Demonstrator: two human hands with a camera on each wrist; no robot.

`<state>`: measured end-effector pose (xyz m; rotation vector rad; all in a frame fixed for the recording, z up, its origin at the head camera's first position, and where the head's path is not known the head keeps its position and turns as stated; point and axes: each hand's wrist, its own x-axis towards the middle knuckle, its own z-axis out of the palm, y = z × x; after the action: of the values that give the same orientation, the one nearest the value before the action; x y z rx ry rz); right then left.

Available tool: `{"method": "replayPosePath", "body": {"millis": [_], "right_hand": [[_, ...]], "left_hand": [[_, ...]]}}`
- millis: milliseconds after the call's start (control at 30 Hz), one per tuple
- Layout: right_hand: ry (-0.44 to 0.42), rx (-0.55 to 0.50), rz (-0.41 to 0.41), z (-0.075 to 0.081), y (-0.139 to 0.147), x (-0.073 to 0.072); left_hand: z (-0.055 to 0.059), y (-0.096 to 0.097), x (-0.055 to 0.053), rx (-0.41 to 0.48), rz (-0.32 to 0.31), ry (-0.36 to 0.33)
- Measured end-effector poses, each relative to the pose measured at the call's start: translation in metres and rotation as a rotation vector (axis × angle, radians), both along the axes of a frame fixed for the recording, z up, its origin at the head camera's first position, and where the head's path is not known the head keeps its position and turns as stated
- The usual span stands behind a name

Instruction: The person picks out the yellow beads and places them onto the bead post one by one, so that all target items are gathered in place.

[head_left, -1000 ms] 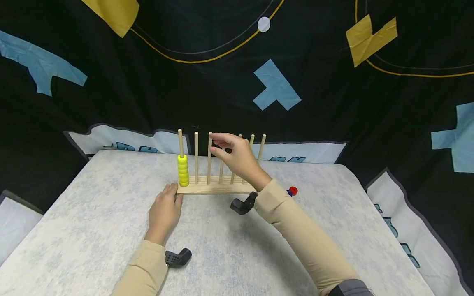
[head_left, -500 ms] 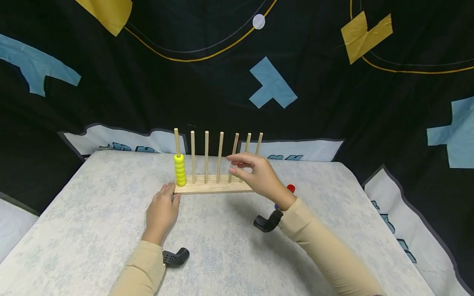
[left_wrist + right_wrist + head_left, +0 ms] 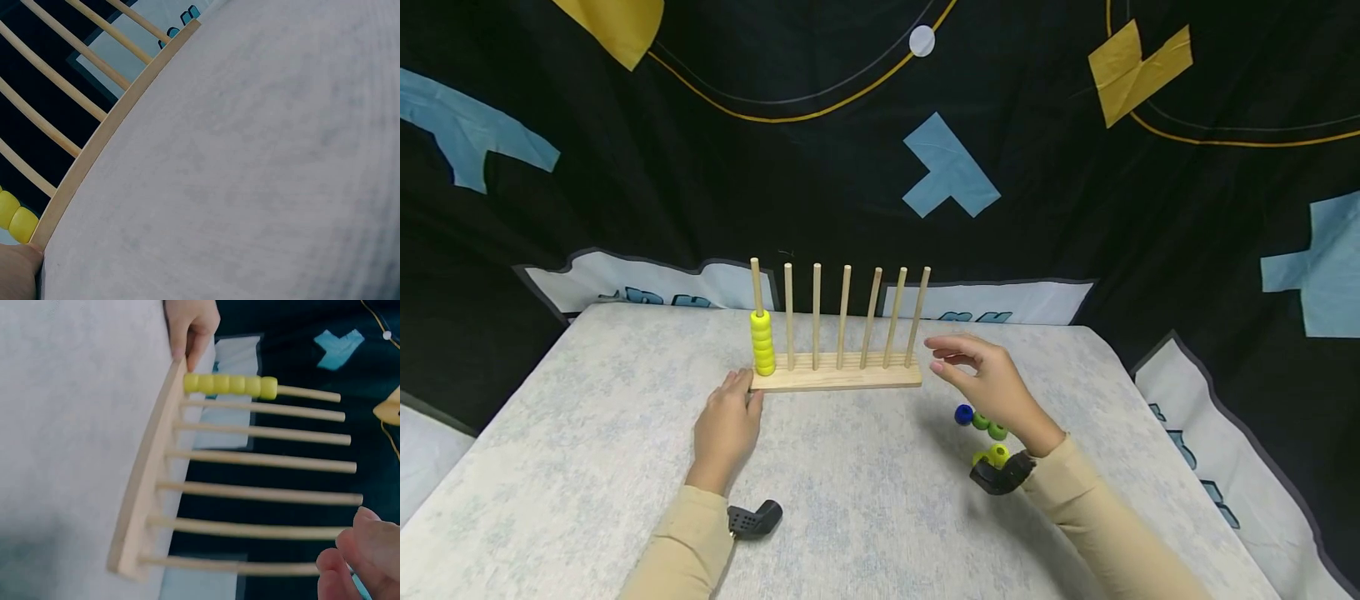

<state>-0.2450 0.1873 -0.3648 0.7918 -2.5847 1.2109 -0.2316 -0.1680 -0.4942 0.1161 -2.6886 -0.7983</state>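
A wooden peg rack (image 3: 842, 382) with a row of upright pegs stands near the far side of the table. Yellow beads (image 3: 762, 343) are stacked on its leftmost peg; the other pegs are bare. My left hand (image 3: 724, 429) holds the left end of the base, thumb at the front and fingers round the end, as the right wrist view shows. Just past the rack's right end hovers my right hand (image 3: 988, 379), fingers loosely bent, nothing between them. Loose beads lie below it: a blue bead (image 3: 964, 414), green beads (image 3: 997, 431) and yellow beads (image 3: 998, 454).
A pale mottled cloth covers the table (image 3: 850, 500). Behind it hangs a black curtain (image 3: 820, 192) with blue and yellow patches. Black wrist cameras (image 3: 756, 520) jut from the inner side of both wrists.
My right hand has moved right and toward me, from above the middle pegs to beyond the rack, uncovering beads on the table. The left hand stays at the base's left end.
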Motion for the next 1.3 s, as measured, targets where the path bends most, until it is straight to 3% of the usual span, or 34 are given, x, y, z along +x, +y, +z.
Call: {"method": "replayPosePath", "body": {"millis": [200, 433, 733, 967, 1300], "right_hand": [[-0.110, 0.041, -0.059, -0.010, 0.029, 0.010], [-0.270, 0.077, -0.047, -0.029, 0.051, 0.021], [-0.371, 0.195, 0.010, -0.054, 0.072, 0.030], [-0.293, 0.362, 0.048, -0.063, 0.083, 0.036], [-0.135, 0.554, 0.134, -0.060, 0.077, 0.042]], "left_hand": [[0.001, 0.000, 0.000, 0.004, 0.000, -0.002], [0.001, -0.002, -0.001, 0.000, 0.002, -0.011], [-0.001, -0.002, -0.001, 0.003, 0.001, -0.015], [-0.001, -0.001, 0.000, 0.005, 0.003, -0.013], [0.000, 0.000, -0.001, 0.005, 0.003, -0.022]]}}
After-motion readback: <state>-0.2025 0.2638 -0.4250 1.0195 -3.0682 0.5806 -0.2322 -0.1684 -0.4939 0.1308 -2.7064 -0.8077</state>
